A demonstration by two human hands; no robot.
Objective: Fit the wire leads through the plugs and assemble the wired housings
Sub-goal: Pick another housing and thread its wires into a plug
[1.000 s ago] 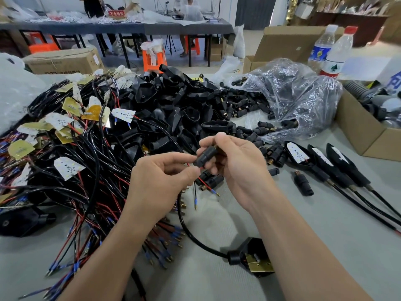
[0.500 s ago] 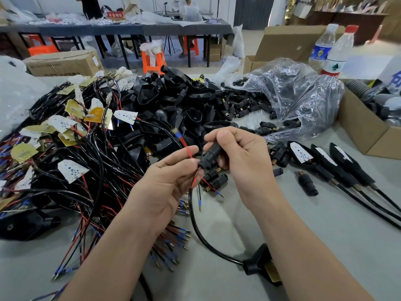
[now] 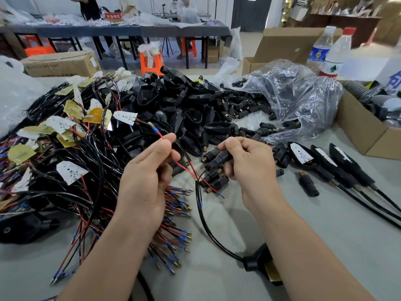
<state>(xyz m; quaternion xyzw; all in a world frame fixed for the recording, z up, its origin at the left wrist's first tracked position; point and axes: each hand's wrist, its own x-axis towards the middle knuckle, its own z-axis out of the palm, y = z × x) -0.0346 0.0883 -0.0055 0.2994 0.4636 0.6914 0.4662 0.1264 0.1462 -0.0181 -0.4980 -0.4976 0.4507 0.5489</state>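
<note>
My left hand (image 3: 149, 170) pinches a thin red wire lead (image 3: 184, 168) whose blue-sleeved tip (image 3: 155, 129) sticks up past my fingers. My right hand (image 3: 249, 164) grips a small black plug (image 3: 219, 158) a little to the right, apart from the lead. The red lead and a black lead come out of a black cable (image 3: 208, 224) that runs down to a black housing (image 3: 260, 263) lying on the grey table near my right forearm. More loose plugs (image 3: 214, 181) lie just below my right hand.
A tangle of wired boards (image 3: 71, 153) fills the left. Black housing shells (image 3: 173, 105) are piled behind my hands, with a plastic bag of plugs (image 3: 299, 98) to their right. Three assembled housings (image 3: 329, 164) lie at right by a cardboard box (image 3: 364, 135). Two bottles (image 3: 329, 53) stand behind.
My left hand has drawn the red lead up and to the left, away from the plug. My hands, close together a second ago, are now apart. The right hand still grips the plug.
</note>
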